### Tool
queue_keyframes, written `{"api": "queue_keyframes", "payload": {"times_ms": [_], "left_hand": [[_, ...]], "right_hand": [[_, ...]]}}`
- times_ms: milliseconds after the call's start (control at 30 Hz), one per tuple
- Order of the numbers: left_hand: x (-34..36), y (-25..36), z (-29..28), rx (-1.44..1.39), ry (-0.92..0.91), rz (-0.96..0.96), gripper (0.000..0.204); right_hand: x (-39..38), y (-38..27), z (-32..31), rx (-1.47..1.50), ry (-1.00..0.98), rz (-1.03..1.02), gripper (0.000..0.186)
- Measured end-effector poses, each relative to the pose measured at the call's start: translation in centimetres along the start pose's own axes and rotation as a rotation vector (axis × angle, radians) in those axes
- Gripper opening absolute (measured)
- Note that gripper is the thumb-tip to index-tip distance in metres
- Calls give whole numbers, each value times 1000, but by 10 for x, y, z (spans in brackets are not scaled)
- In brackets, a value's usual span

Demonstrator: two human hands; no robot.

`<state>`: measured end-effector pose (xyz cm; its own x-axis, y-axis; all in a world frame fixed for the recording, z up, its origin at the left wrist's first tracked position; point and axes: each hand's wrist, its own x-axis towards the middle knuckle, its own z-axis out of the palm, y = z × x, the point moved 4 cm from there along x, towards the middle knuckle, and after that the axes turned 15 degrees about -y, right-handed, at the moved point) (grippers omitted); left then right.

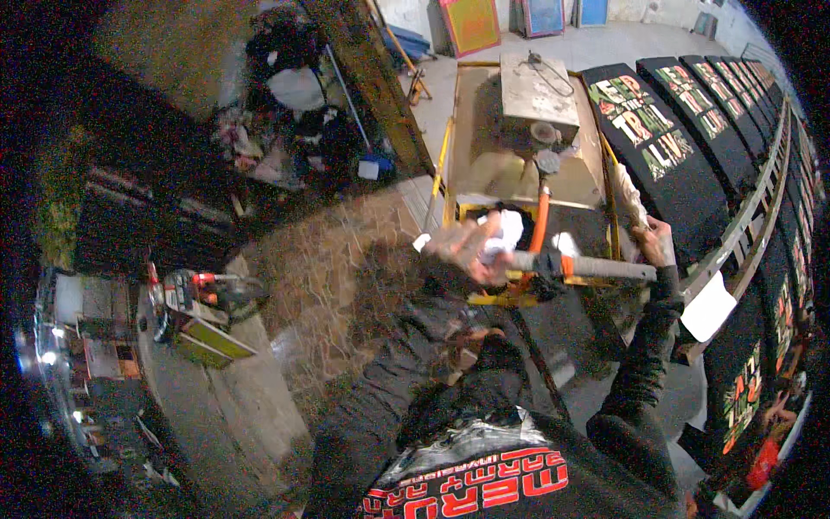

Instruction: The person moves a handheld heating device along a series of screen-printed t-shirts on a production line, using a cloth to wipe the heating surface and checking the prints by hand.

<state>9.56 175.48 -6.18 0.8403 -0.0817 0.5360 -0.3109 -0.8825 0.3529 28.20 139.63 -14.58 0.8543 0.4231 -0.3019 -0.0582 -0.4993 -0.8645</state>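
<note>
My left hand (469, 248) is smeared by motion in front of a wheeled frame with yellow bars. White cloth-like material (508, 228) lies against its fingers; whether they grip it is unclear. Beside it a grey padded bar (609, 267) runs out to the right, and an orange hose (542, 216) rises behind. My right hand (658, 243) is closed at the frame's right side, around the lower end of a pale crumpled cloth (631, 195). Just beyond it, a black printed shirt panel (644, 121) lies on a slanted board.
A metal box (538, 91) with a cable tops the frame. Black printed panels line a long metal rail (761, 203) at right. A white sheet (708, 307) hangs near my right forearm. Printing screens (469, 26) lean at the back. A cluttered dark heap (290, 104) lies left.
</note>
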Motion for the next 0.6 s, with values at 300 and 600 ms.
{"api": "queue_keyframes", "payload": {"times_ms": [300, 600], "left_hand": [[53, -42, 39, -126, -201, 83, 45], [101, -81, 61, -200, -30, 260, 50]], "right_hand": [[16, 28, -9, 212, 183, -30, 34], [20, 12, -14, 141, 341, 52, 33]]}}
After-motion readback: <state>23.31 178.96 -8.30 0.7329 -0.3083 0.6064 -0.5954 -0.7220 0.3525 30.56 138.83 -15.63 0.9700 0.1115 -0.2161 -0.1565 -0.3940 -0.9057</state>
